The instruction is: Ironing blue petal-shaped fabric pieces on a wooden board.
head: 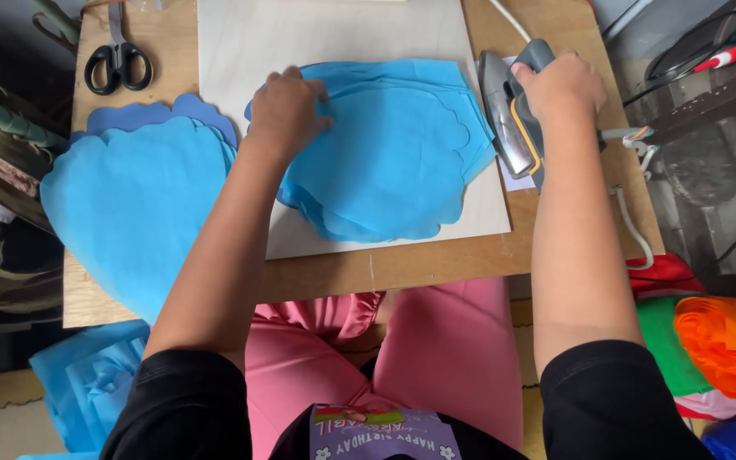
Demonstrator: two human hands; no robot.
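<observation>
Two hands — left (287, 111) on blue sheets (393, 162)

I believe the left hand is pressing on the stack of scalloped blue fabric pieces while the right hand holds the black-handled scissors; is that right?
Not quite: the right hand holds a grey electric iron, as the head view shows. The black-handled scissors lie untouched on the wooden table. The left hand does press the stack of scalloped blue fabric pieces.
</observation>
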